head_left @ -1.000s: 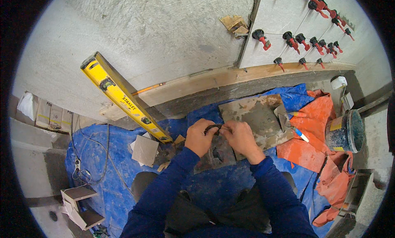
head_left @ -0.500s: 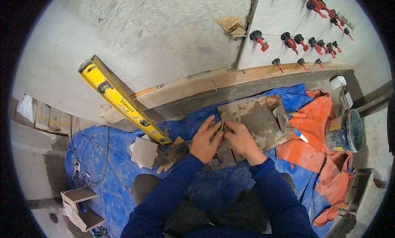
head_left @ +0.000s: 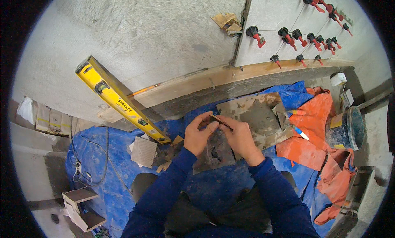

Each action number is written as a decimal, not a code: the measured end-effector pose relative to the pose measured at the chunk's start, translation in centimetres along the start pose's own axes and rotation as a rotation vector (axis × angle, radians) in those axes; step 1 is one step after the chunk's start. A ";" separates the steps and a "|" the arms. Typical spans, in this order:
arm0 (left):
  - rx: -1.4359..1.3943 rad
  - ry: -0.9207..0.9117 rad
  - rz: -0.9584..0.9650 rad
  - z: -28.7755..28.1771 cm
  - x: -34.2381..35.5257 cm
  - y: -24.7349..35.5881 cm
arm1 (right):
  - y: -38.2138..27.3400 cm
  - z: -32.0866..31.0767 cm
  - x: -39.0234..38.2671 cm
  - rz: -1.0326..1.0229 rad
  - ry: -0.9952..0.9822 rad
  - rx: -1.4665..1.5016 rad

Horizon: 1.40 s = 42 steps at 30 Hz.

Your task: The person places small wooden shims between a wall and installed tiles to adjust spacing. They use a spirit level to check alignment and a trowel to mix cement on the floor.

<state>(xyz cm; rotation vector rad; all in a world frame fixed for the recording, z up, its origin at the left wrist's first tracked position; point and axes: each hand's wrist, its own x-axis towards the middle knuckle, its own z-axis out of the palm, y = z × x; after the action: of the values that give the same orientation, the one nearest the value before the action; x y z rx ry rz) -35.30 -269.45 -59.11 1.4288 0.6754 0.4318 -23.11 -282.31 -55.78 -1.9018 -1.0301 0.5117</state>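
Left hand [head_left: 196, 138] and right hand [head_left: 241, 140] pinch a small, thin, dark piece [head_left: 214, 119]; a slackened grip could drop it.

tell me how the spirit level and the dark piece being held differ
The spirit level is long and yellow; the dark piece is much smaller. The spirit level stands tilted by the wall, untouched; the dark piece is held by the left hand and right hand.
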 end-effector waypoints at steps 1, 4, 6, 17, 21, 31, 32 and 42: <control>-0.083 -0.024 -0.074 -0.1 0.1 0.3 | -0.3 0.1 0.0 -0.063 0.024 -0.060; -0.446 -0.096 -0.293 -0.7 0.3 1.0 | -0.6 0.3 0.1 -0.296 0.112 -0.138; -0.599 -0.133 -0.314 -1.7 0.8 1.3 | -0.3 0.0 0.3 -0.270 0.068 -0.052; 0.045 -0.298 -0.009 -2.7 -0.1 2.3 | 1.3 -3.8 1.2 0.293 -0.084 0.664; -0.319 -0.253 0.021 -2.3 -0.3 1.5 | 1.5 -2.4 1.0 0.419 -0.133 1.148; -0.585 -0.177 -0.077 -1.7 0.9 0.2 | 0.6 1.4 0.4 0.389 0.077 1.051; -0.622 -0.147 -0.132 -1.9 0.8 0.5 | 0.6 1.2 0.5 0.348 0.125 0.972; -0.314 -0.035 0.024 -1.8 1.2 0.2 | 0.1 0.3 0.2 -0.052 0.251 0.001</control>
<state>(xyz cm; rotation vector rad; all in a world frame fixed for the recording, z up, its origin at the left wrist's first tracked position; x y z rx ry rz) -35.58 -267.26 -59.10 1.1447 0.5366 0.5068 -23.10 -282.05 -56.01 -1.8771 -0.9105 0.2358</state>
